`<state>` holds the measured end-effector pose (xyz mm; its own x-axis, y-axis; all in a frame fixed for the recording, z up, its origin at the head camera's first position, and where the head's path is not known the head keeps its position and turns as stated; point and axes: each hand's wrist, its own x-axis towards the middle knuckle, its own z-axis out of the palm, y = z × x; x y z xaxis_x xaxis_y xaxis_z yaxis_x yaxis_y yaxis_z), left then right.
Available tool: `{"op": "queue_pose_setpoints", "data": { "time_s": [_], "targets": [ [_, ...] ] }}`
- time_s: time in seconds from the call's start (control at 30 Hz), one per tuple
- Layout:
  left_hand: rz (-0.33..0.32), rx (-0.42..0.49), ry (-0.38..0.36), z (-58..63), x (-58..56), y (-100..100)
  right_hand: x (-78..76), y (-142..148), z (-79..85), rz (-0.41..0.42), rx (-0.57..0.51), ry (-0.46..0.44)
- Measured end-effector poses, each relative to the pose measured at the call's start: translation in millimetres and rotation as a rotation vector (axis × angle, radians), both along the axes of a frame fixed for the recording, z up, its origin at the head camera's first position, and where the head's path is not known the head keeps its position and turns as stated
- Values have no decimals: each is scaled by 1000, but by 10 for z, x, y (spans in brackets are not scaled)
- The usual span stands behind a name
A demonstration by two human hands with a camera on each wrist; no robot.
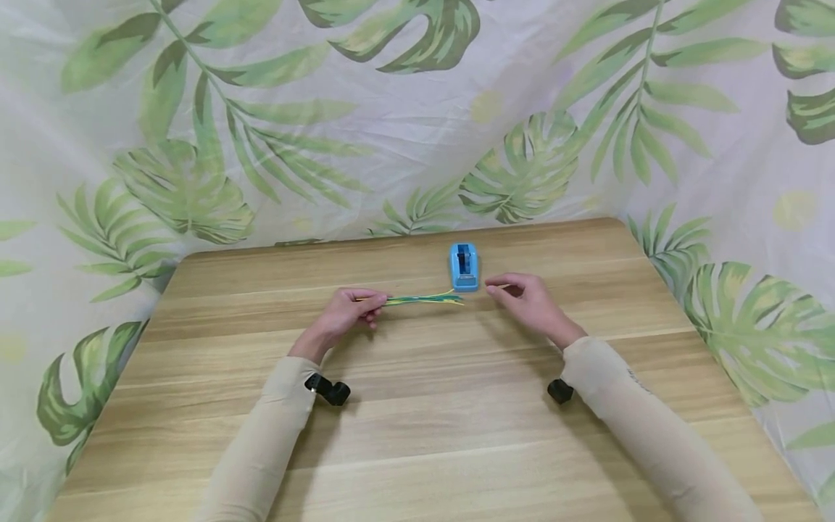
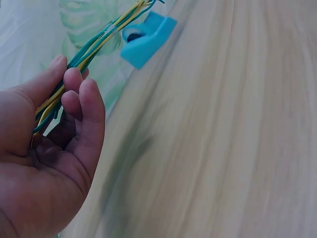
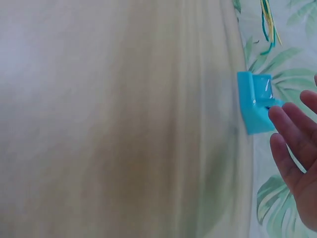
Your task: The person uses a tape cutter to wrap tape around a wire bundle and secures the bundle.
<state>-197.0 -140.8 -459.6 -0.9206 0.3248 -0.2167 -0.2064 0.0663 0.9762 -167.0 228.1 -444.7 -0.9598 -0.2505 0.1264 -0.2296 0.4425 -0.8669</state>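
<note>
My left hand (image 1: 349,312) pinches a bundle of thin green and yellow wires (image 1: 424,299) between thumb and fingers. The loose wire ends point to the right, and one yellow wire bends up away from the others. A small shiny patch shows partway along the bundle in the left wrist view. Just right of the wire ends is my right hand (image 1: 531,301), its thumb and index tips close together. I see nothing clearly held there; its other fingers look relaxed in the right wrist view. A blue tape dispenser (image 1: 464,267) stands behind the wire ends, between the hands.
The wood-grain table (image 1: 417,435) has its far edge a little behind the dispenser. A leaf-patterned cloth (image 1: 404,145) hangs behind it and along both sides. Black wrist cameras sit on both sleeves (image 1: 613,384).
</note>
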Motion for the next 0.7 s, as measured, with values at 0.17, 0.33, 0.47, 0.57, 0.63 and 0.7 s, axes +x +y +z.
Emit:
{"op": "queue_pose_setpoints", "data": {
  "time_s": [0.17, 0.33, 0.47, 0.57, 0.63, 0.7],
  "targets": [
    [15, -20, 2, -24, -30, -145, 16, 97, -67, -15, 7, -7],
    [33, -43, -7, -25, -64, -260, 42, 171, -62, -33, 6, -12],
    [35, -74, -15, -38, -86, -328, 47, 209, -50, -46, -1, 2],
    [28, -93, -11, -50, -92, -370, 40, 225, -54, -53, 10, 15],
    [23, -104, -9, -61, -97, -399, 37, 230, -60, -57, 25, 21],
    [22, -112, -8, -66, -100, -423, 35, 232, -66, -57, 31, 27]
  ]
}}
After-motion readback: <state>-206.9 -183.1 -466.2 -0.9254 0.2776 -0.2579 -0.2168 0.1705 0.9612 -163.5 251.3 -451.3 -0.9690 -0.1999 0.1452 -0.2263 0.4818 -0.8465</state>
